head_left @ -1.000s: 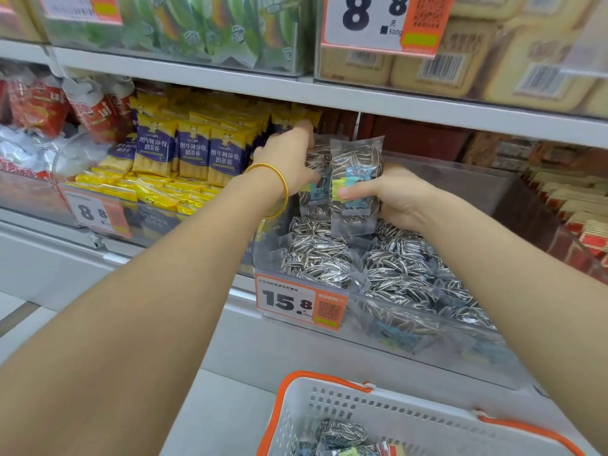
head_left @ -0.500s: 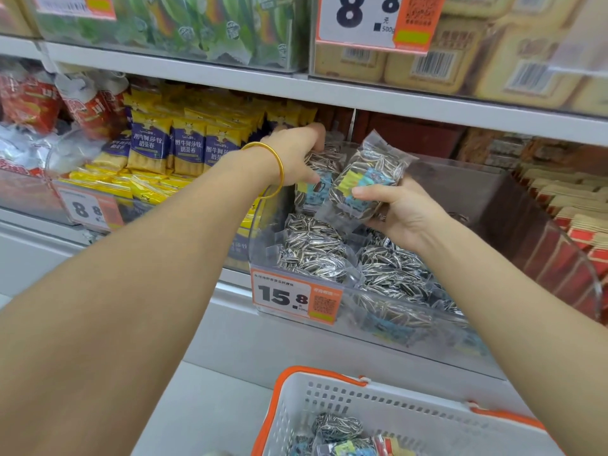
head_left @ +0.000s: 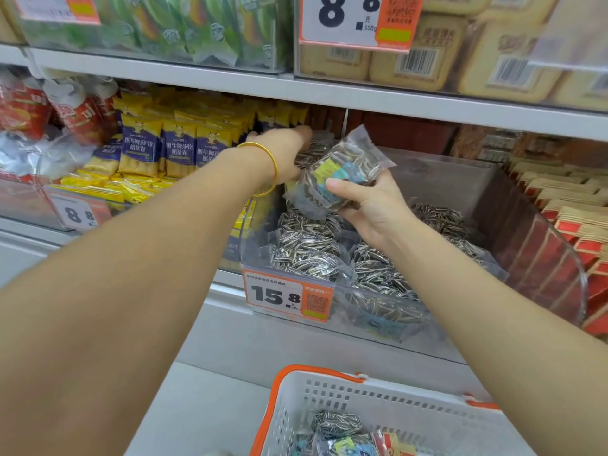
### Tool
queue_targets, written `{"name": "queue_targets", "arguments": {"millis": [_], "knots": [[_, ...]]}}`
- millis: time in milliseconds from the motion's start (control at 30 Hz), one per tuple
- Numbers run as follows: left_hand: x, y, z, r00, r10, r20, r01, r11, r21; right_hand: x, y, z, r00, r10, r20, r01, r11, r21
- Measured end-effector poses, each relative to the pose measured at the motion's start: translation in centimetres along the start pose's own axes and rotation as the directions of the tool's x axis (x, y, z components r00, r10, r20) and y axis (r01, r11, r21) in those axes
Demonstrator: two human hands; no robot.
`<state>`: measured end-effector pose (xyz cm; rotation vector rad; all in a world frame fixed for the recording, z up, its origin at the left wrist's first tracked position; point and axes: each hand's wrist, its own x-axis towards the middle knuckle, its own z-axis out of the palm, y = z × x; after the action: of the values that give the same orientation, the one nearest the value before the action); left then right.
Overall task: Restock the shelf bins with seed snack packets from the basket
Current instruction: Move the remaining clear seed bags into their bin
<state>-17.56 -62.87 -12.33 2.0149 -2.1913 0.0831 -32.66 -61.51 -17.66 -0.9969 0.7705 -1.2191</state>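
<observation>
Shelf: the middle tier is carrying a row of bins; the work is happening there.

Clear bin: sitting at the shelf front. Its left and front parts are holding the seed packet pile; the right rear is showing bare wall. Judgement: that gap is where stock is wanting.

Basket: standing low, right below the bin, with a few spare packets lying inside. Probably parked there so each reach is short. Restocking is part done, not finished.

Left hand: reaching to the bin's rear left, lying over the tops of packets standing there. The fingers are mostly hidden behind the hand, so I cannot tell whether it is gripping or only steadying them. My guess: it is holding that row back to open a slot.

Right hand: gripping the held packet, thumb lying across the label face, fingers curling underneath. The packet is hanging tilted above the pile, just beside the left hand. The tilt suggests it is being turned to stand upright, label forward.

Bracelet: riding on the left wrist, near the held packet; it may be snagging film if the wrist dips.

Price tag: hanging on the bin's front wall.
</observation>
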Motion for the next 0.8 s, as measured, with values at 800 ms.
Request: {"name": "queue_targets", "arguments": {"millis": [800], "knots": [[-12.0,1.4,4.1,0.917,-0.334,-0.218,0.234,0.893,-0.385,1.4,0.9,0.7,0.999,-0.035,-0.014,0.018,0.777,-0.630]]}}
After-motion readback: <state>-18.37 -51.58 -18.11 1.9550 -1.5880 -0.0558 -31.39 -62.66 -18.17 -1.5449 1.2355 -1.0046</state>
